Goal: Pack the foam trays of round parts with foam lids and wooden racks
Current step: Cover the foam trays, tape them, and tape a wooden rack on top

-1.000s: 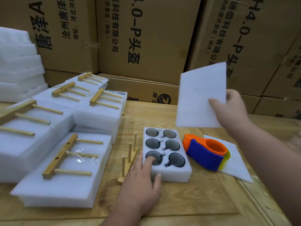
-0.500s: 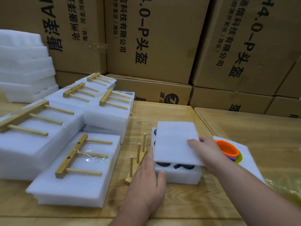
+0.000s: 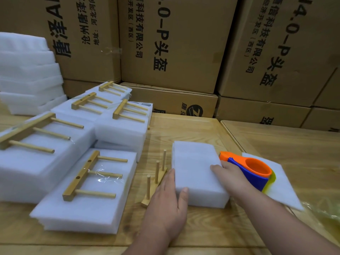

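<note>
A white foam lid point(image 3: 193, 162) lies flat on the foam tray point(image 3: 206, 198) at the table's middle and hides the round parts. My left hand point(image 3: 168, 201) grips the tray's near left corner, thumb on the front edge. My right hand point(image 3: 231, 173) rests on the lid's right edge with its fingers on top. A wooden rack point(image 3: 154, 179) with three upright pegs stands against the tray's left side, touching my left hand.
Packed foam trays with racks taped on top point(image 3: 88, 181) fill the left. An orange and blue tape dispenser point(image 3: 252, 170) sits on a spare foam sheet point(image 3: 281, 183) to the right. Foam sheets point(image 3: 27, 70) are stacked far left. Cardboard boxes point(image 3: 174, 43) wall the back.
My right hand brought the foam lid down from the air and laid it flat over the tray, covering the round parts. My left hand slid from the tray's top to its corner.
</note>
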